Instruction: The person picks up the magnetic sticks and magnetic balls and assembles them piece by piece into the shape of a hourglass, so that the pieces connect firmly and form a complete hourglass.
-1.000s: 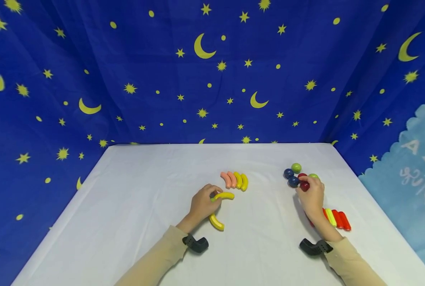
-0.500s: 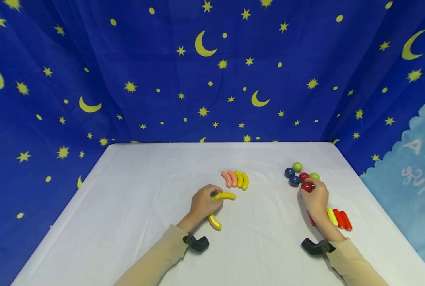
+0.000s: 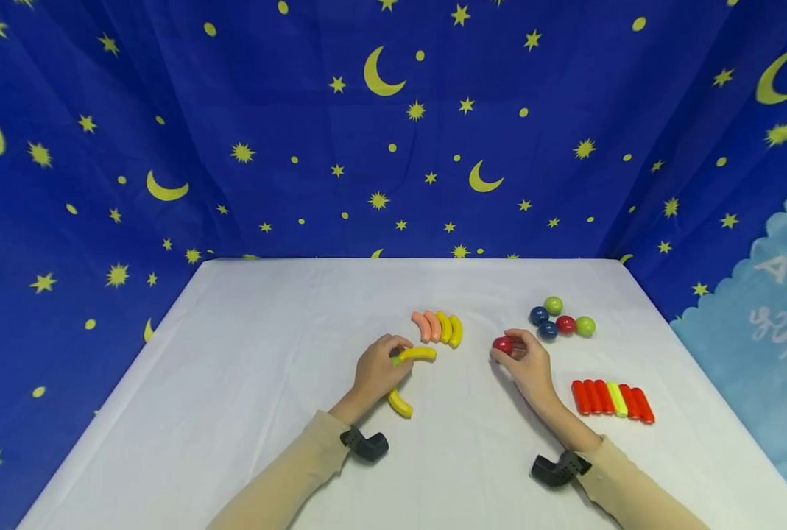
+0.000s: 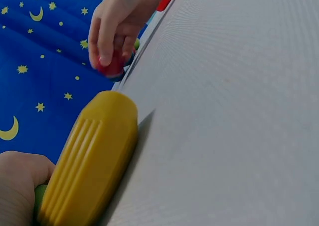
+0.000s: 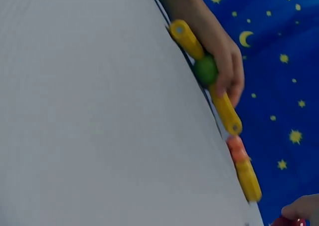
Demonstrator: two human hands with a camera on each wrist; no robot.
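Observation:
In the head view my left hand [image 3: 378,368] grips a green ball [image 5: 205,70], mostly hidden by the fingers there. One curved yellow rod [image 3: 418,353] runs out from the ball to the right, and another curved yellow rod [image 3: 400,404] points toward the front. The right wrist view shows both rods meeting the ball, low over the white table. My right hand [image 3: 531,368] pinches a red ball [image 3: 502,345] between thumb and fingers, to the right of the yellow rods and apart from them.
Behind the left hand lie two curved pink rods [image 3: 422,326] and two curved yellow rods [image 3: 450,330]. Several blue, red and green balls [image 3: 566,324] cluster at the back right. Several straight red rods [image 3: 583,397] and one yellow-green rod [image 3: 617,399] form a row nearer the front.
The right hand has taken the red ball from the cluster and carried it left toward the yellow rods. The left hand keeps its grip on the green ball, nearly still.

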